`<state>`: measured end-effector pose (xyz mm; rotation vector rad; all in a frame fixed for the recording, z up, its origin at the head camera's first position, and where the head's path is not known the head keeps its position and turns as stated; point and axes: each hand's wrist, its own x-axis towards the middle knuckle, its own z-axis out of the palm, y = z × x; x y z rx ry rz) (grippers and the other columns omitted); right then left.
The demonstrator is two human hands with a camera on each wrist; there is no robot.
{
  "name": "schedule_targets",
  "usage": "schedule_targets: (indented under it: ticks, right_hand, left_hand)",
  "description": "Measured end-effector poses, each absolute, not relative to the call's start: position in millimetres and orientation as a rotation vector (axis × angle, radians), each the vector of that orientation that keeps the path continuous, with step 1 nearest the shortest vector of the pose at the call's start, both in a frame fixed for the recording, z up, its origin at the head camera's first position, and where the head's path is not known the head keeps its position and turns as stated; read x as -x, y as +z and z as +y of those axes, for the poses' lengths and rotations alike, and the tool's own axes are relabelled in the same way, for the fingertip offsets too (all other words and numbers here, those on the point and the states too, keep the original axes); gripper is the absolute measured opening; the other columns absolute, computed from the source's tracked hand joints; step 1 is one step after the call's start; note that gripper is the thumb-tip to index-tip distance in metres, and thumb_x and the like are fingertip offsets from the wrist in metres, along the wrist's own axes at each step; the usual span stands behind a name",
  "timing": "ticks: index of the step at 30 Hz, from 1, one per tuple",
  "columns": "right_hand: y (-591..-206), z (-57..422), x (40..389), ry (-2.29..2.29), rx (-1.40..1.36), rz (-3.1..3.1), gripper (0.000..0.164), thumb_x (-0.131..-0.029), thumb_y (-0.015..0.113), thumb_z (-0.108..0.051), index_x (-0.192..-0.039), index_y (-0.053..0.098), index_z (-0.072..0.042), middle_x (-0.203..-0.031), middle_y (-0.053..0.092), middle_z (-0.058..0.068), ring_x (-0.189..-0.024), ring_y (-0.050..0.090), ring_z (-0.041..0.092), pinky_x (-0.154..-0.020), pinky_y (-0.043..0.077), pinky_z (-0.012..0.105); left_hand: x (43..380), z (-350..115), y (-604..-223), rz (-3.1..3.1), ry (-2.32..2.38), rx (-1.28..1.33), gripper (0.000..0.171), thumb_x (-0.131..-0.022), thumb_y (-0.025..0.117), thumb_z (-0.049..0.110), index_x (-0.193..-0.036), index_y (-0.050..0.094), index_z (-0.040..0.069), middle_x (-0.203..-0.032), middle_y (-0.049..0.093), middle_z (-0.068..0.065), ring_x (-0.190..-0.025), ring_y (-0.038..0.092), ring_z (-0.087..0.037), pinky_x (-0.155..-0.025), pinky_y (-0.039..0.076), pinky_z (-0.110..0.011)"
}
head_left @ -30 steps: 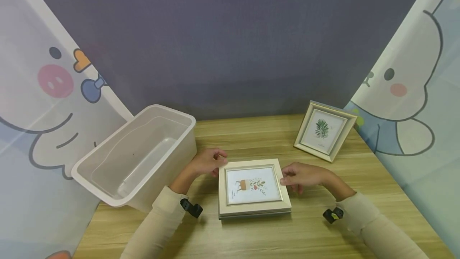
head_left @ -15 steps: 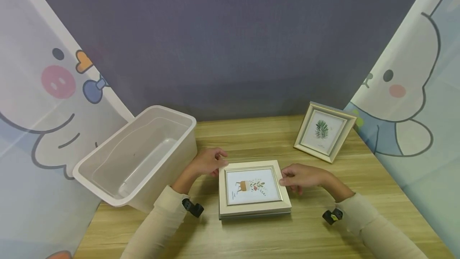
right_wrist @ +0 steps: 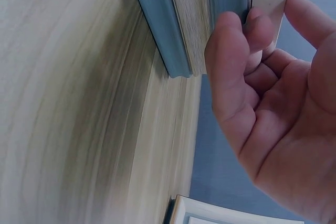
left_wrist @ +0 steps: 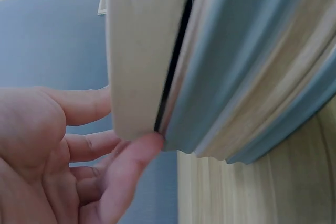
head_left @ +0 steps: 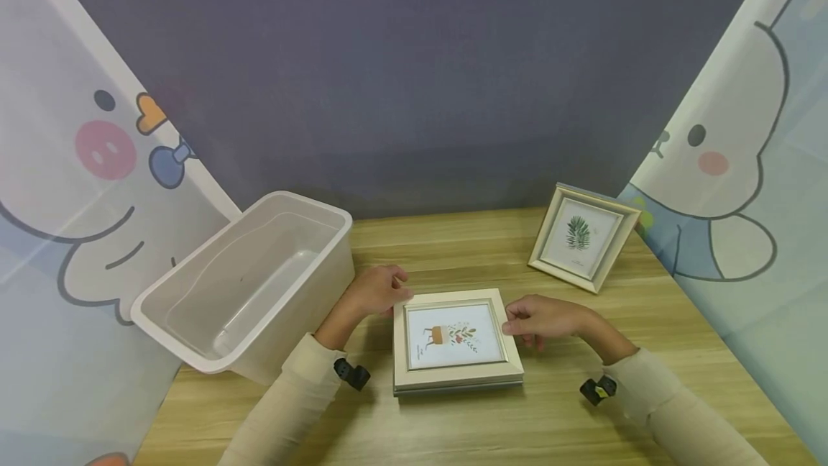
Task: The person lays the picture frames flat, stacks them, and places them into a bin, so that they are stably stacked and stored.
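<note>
While left hand [head_left: 376, 289], right hand [head_left: 548, 316] at top frame [head_left: 456, 337] edges, free tabletop [head_left: 462, 431] nearside.

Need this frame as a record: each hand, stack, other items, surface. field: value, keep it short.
left_hand: left hand pinches the top frame at its far left corner
right_hand: right hand pinches the top frame's right edge, thumb on its face
top_frame: cream, face up, plant-pot print turned sideways
below_it: stacked frames with blue and wood-toned edges; exact count unclear
other_frame: leaf-print frame, standing at far right
container: pale open-topped bin, left of the stack
surface: wood-grain table
</note>
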<state>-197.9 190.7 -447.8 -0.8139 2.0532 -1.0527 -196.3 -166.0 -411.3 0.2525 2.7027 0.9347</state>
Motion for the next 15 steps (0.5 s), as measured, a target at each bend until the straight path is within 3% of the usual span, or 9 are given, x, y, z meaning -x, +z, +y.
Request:
schedule_targets:
  ticks: [7, 11, 15]
  right_hand:
    - [-441, 194, 201, -1.079, 0.854, 2.097, 0.024, -0.106, 0.056, -0.023, -0.092, 0.062, -0.004, -0.073, 0.064, 0.006, -0.062, 0.067, 0.022, -0.058, 0.060, 0.049]
    - [-438, 198, 205, -1.118, 0.864, 2.167, 0.020, -0.106, 0.055, -0.020, -0.100, 0.065, -0.004, -0.076, 0.062, 0.007, -0.064, 0.065, 0.021, -0.058, 0.060, 0.047]
    - [-435, 201, 208, -1.164, 0.867, 2.240, 0.020, -0.106, 0.052, -0.017, -0.108, 0.064, 0.000, -0.082, 0.063, 0.011, -0.069, 0.065, 0.027, -0.060, 0.060, 0.046]
  left_hand:
    - [198, -161, -403, 2.838, 0.785, -0.313, 0.038, -0.097, 0.067, 0.030, -0.128, 0.068, 0.009, -0.118, 0.072, -0.013, -0.102, 0.070, -0.027, -0.087, 0.056, -0.045]
    - [199, -157, -396, 2.818, 0.843, -0.312, 0.039, -0.099, 0.063, 0.032, -0.132, 0.066, 0.012, -0.125, 0.070, -0.012, -0.106, 0.068, -0.028, -0.090, 0.055, -0.046]
    - [202, -151, -392, 2.825, 0.837, -0.365, 0.038, -0.102, 0.060, 0.034, -0.133, 0.065, 0.013, -0.128, 0.068, -0.010, -0.110, 0.067, -0.027, -0.091, 0.055, -0.046]
